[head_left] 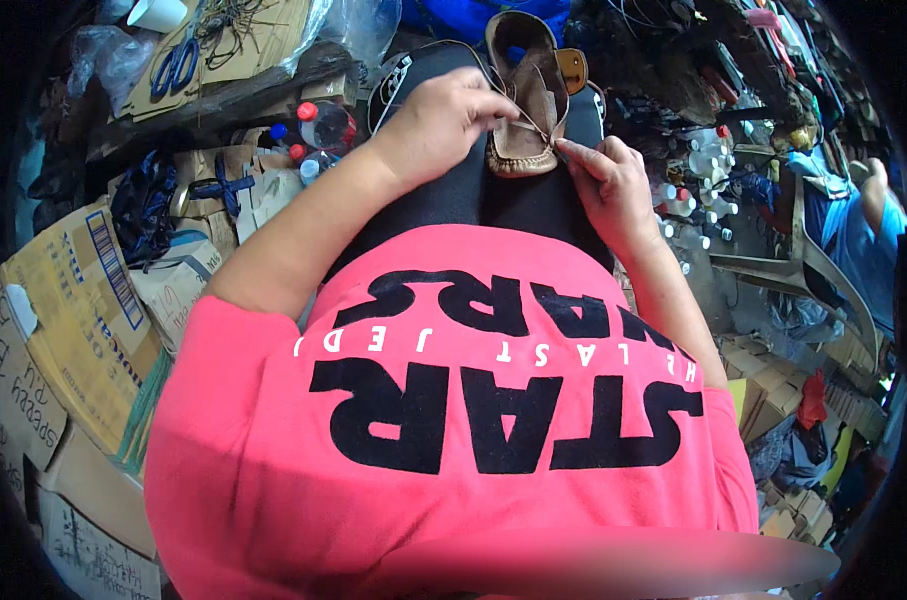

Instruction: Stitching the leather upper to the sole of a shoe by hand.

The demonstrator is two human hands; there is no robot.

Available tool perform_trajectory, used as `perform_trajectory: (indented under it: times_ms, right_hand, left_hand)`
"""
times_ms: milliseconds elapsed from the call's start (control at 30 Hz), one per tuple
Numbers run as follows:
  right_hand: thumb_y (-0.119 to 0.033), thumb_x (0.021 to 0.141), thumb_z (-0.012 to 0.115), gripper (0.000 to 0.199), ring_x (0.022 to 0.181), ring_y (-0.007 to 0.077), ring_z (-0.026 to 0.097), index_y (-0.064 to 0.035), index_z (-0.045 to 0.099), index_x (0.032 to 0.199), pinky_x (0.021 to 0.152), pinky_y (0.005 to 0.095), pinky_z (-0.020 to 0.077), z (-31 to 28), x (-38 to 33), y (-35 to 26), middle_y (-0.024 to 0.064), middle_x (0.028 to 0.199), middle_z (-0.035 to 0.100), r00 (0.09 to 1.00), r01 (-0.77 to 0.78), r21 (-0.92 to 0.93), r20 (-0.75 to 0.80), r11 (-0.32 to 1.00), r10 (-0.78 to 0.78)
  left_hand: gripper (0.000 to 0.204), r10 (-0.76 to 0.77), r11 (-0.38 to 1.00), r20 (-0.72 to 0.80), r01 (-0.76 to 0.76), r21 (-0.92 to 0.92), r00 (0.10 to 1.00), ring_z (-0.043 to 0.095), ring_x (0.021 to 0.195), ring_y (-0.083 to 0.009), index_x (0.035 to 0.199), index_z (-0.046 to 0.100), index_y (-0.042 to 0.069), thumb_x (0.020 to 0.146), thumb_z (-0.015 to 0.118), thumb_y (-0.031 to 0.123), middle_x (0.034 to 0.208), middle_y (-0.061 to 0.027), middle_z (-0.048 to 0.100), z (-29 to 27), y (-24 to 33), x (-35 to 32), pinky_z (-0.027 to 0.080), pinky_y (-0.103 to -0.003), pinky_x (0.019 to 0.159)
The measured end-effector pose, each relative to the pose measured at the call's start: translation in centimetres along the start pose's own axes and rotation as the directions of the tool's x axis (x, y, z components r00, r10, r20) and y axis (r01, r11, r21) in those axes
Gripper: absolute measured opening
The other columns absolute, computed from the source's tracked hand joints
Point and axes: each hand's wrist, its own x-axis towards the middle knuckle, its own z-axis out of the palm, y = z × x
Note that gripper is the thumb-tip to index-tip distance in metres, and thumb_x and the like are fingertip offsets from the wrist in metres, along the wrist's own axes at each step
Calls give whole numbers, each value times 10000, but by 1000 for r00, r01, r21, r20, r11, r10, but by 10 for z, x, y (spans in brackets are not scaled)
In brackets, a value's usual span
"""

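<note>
A brown leather moccasin (533, 85) lies across my dark-trousered thighs, its toe with the gathered stitching toward me. My left hand (453, 115) is over the shoe's opening, thumb and forefinger pinched on a thin thread (529, 127) that runs to the toe seam. At the right edge of the toe, my right hand (608, 185) has its thumb and forefinger pressed together by the seam. What those fingertips hold is too small to tell. A tan leather piece (572, 70) sticks out beside the shoe's right side.
Blue-handled scissors (176, 68) lie on cardboard at the upper left. Plastic bottles (325, 127) with red caps stand left of my legs, with several more bottles (708, 160) to the right. Cardboard boxes (73, 320) crowd the left; a chair (798, 260) is at the right.
</note>
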Motion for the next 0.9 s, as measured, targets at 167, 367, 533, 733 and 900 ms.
perform_trajectory:
  times_ms: [167,367,533,733,900]
  right_hand:
    - [-90,818,616,304,730,235,538,-200,683,1094,755,360,394,-7,1,-3,55,721,502,984,-126,22,131,992,122]
    - [-95,794,637,316,714,235,535,-212,700,1081,681,346,431,-4,-3,4,44,696,513,983,-141,42,127,989,134]
    - [-50,742,636,368,795,217,561,-232,712,1053,708,325,451,-2,3,22,19,778,592,977,-182,275,159,944,142]
    - [-233,772,678,218,893,223,553,-279,726,979,827,423,364,-10,18,8,-4,827,605,990,-27,-37,135,999,32]
    - [-261,792,669,161,918,226,572,-268,726,942,787,416,372,-6,10,16,3,852,628,996,-58,-67,71,996,63]
  left_hand:
    - [136,126,908,-6,-113,403,992,544,774,-202,847,715,187,717,710,149,734,-2,537,8,2,-3,381,-347,721]
    - [143,98,931,-17,-86,356,995,533,814,-184,856,719,209,717,711,178,738,13,528,15,-1,-4,351,-353,738]
    - [189,135,960,81,-151,237,988,540,876,-182,901,722,222,718,713,174,820,25,567,2,-6,-4,357,-357,771]
    - [276,74,941,62,-91,325,995,570,998,-244,1005,703,145,731,702,110,1023,-52,607,-34,6,-6,430,-368,886]
    - [280,399,849,201,-278,-449,895,611,790,-228,841,681,20,751,688,285,815,-125,631,-131,95,16,470,-289,713]
